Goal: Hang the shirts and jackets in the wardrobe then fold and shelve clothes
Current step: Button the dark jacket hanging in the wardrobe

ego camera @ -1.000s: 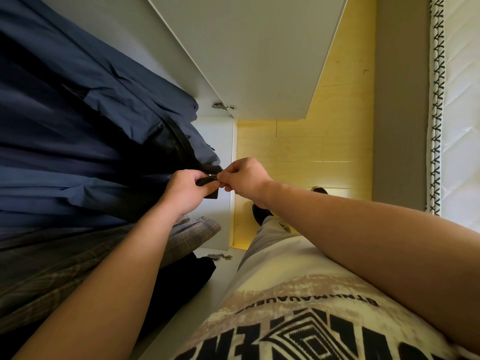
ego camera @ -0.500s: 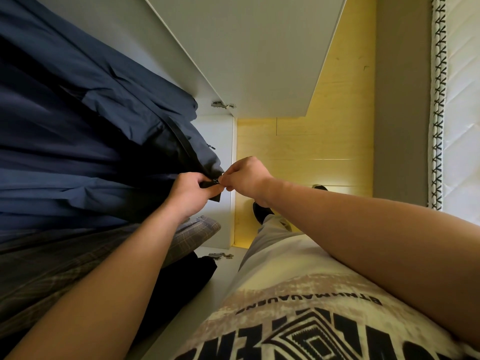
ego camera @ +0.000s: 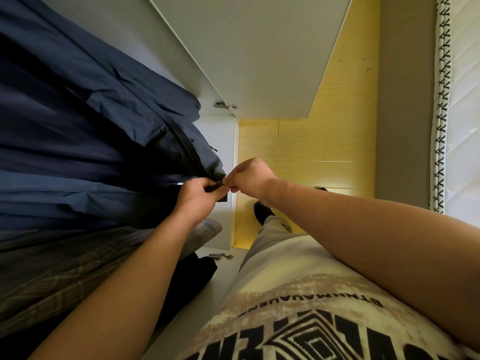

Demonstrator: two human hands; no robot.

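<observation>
- Head view: a navy jacket (ego camera: pixel 91 141) hangs inside the wardrobe, beside the open wardrobe door (ego camera: pixel 259 53).
- The left hand (ego camera: pixel 197 201) grips the jacket's bottom front corner, fingers curled around the dark zip end.
- The right hand (ego camera: pixel 249 178) pinches the small metal zip pull (ego camera: pixel 220 182) between thumb and fingertips, touching the left hand.
- A plaid shirt (ego camera: pixel 78 261) hangs just beside the jacket, with a black garment (ego camera: pixel 197 271) next to it.
- Pale wooden floor (ego camera: pixel 311 141) shows beyond the hands.

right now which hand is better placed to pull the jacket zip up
Probably right: the right hand pinches the zipper pull; the left hand grips the hem of the navy jacket, steadying it.
</observation>
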